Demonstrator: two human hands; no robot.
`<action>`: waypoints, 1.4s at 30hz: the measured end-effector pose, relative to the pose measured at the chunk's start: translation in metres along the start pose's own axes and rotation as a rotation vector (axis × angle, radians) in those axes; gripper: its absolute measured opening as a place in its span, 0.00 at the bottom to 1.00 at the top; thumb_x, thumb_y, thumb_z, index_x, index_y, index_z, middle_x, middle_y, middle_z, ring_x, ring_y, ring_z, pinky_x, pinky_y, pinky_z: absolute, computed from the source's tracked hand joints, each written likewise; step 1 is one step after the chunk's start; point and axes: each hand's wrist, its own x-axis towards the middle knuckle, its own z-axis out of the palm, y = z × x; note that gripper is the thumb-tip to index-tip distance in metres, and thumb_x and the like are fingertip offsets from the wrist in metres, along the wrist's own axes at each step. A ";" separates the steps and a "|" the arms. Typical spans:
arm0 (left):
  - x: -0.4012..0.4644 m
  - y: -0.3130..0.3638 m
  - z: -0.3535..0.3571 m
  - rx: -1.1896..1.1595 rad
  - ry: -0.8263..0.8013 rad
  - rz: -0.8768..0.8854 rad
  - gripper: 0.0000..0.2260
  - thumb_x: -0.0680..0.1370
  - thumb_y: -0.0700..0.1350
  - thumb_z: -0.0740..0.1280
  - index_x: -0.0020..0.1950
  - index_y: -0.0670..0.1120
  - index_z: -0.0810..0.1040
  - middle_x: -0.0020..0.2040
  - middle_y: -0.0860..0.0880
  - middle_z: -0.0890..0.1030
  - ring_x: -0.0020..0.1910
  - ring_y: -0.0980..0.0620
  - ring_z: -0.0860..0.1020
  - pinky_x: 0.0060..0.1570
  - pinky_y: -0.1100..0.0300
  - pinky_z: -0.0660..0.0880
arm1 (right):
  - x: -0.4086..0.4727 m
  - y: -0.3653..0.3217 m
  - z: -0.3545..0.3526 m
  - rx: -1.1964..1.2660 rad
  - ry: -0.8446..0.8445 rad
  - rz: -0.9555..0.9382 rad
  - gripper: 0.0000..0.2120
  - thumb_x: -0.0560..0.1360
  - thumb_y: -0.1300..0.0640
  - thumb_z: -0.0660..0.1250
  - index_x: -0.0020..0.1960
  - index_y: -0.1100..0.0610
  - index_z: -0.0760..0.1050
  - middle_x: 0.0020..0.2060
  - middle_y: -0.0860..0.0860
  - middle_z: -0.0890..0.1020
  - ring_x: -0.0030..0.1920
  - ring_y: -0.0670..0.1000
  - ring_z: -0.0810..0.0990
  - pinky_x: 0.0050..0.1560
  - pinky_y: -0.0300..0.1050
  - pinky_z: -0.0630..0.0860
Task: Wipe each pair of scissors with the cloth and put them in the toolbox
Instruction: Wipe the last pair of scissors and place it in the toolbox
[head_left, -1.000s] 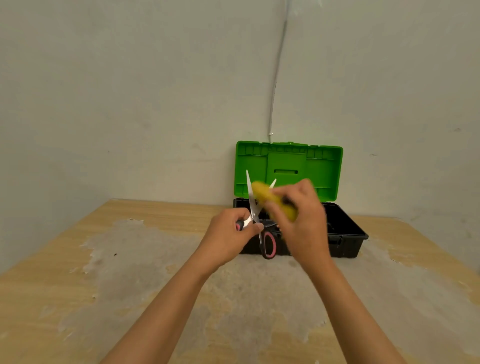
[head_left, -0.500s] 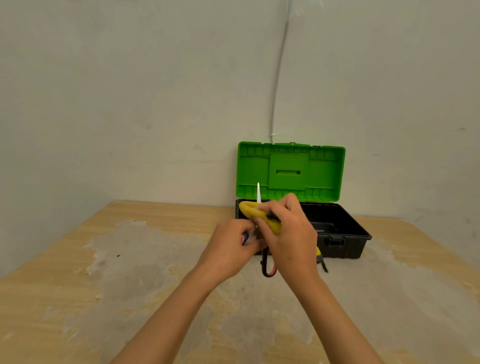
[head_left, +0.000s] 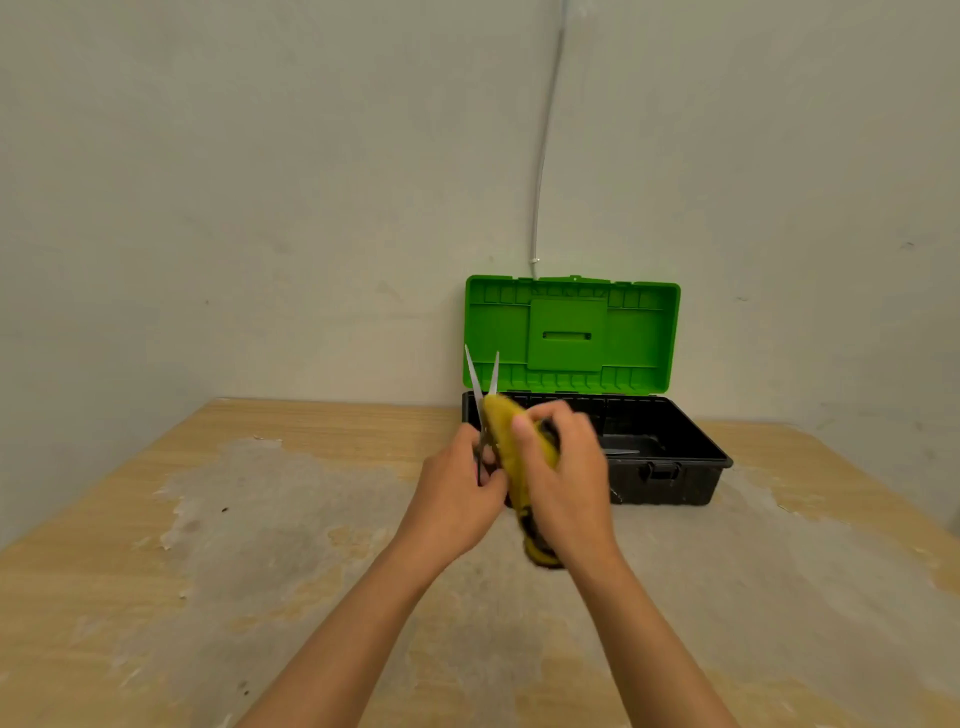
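While the left hand (head_left: 457, 488) grips upright scissors (head_left: 485, 400), blades parted, the right hand (head_left: 563, 478) holds a yellow cloth (head_left: 511, 447) against them before the open toolbox (head_left: 670, 467).

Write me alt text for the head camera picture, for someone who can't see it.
Two bare hands wipe scissors held blades up: the left hand grips them, the right hand wraps a yellow cloth around the blades. Behind, a black toolbox with its green lid open stands on a worn wooden table against a pale wall.
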 end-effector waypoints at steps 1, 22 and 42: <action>-0.001 0.003 0.001 -0.004 -0.043 0.007 0.04 0.77 0.45 0.63 0.49 0.46 0.69 0.41 0.47 0.77 0.37 0.50 0.76 0.37 0.59 0.76 | -0.006 0.001 0.003 0.054 -0.062 0.050 0.09 0.78 0.44 0.63 0.48 0.50 0.73 0.43 0.48 0.77 0.43 0.41 0.75 0.41 0.38 0.69; -0.004 -0.010 -0.015 -0.082 -0.009 0.154 0.13 0.75 0.54 0.67 0.34 0.49 0.73 0.29 0.52 0.72 0.27 0.57 0.69 0.31 0.66 0.66 | -0.006 0.016 -0.027 0.581 -0.411 0.202 0.14 0.71 0.51 0.70 0.55 0.51 0.77 0.44 0.51 0.83 0.42 0.49 0.81 0.42 0.42 0.80; 0.003 -0.016 -0.020 -0.043 0.205 0.124 0.14 0.71 0.52 0.73 0.29 0.50 0.73 0.26 0.50 0.67 0.26 0.55 0.62 0.27 0.63 0.59 | 0.001 0.008 0.009 -0.085 0.040 -0.436 0.07 0.78 0.56 0.67 0.52 0.58 0.78 0.47 0.47 0.74 0.47 0.47 0.75 0.45 0.43 0.75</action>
